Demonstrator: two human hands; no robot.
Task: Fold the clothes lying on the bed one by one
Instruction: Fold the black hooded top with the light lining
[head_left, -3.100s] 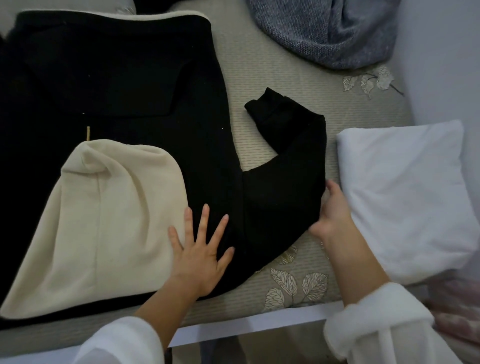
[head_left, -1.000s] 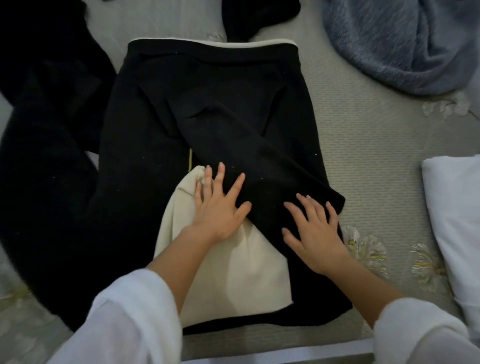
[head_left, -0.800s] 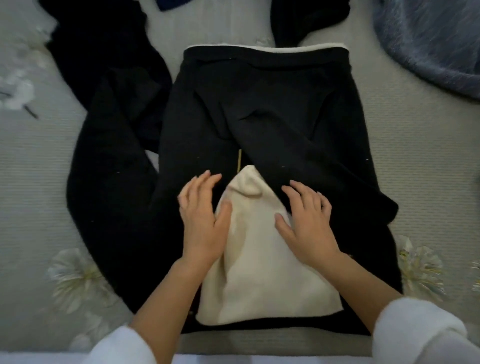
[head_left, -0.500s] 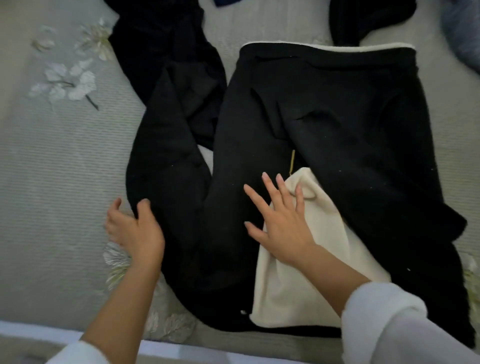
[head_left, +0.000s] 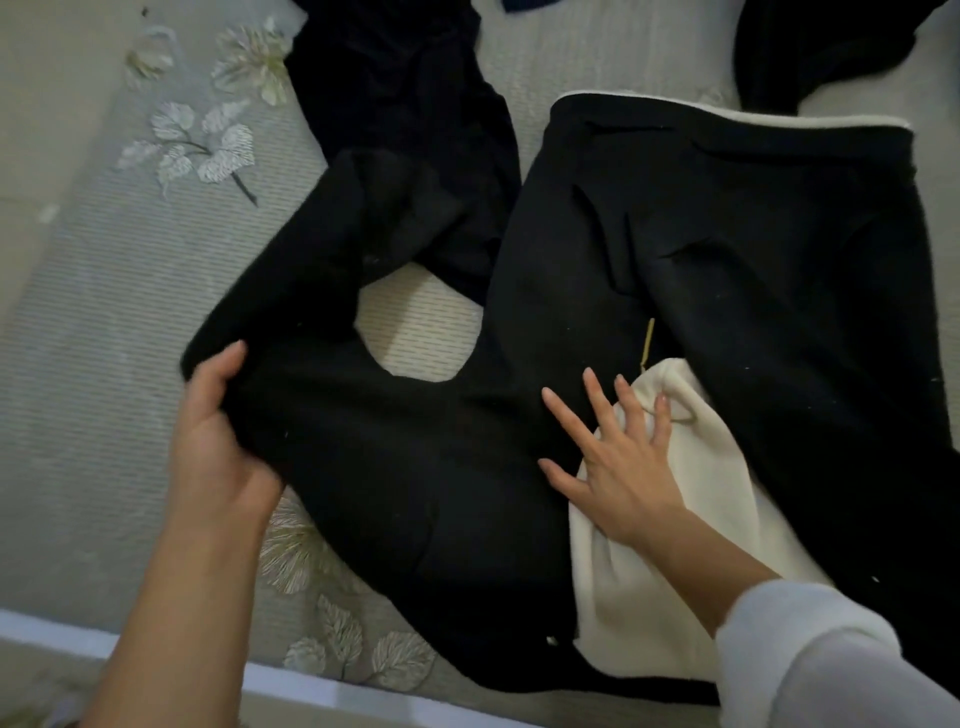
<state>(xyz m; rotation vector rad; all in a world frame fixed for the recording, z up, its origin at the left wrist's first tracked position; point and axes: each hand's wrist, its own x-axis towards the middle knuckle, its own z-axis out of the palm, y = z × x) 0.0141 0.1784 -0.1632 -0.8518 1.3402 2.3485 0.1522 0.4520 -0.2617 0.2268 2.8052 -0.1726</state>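
Fingers (head_left: 228, 366) of the left hand (head_left: 218, 441) are curled around the outer bend of one sleeve (head_left: 322, 322) of a black hoodie (head_left: 727, 260). The thumb lies on top of the cloth and the other fingers are tucked out of sight beneath it, so the sleeve is held in a pinch at the hand's far side. The right hand (head_left: 618, 467) lies flat with its fingers spread and straight, holding nothing. The palm and outer fingers press on the cream hood (head_left: 670, 545), and the index finger and thumb reach onto the black cloth just beside it. The hoodie is spread on the bed (head_left: 104, 312), and its long axis runs away from the person. The hood is at the near end and the cream-edged hem (head_left: 727, 111) is at the far end. The held sleeve leaves the body near the hood, runs out to the left as far as the left hand, then doubles back toward the far right. This makes a loop with a bare patch of bed showing inside it. A thin gold zip pull (head_left: 647, 345) lies on the chest just above the tip of the hood, pointing lengthwise. A dark garment (head_left: 405, 93) lies crumpled on the bed beyond the sleeve and touches its far end. A black cloth (head_left: 810, 47) lies past the hem at the far right. A white cuff (head_left: 810, 660) covers the right forearm.
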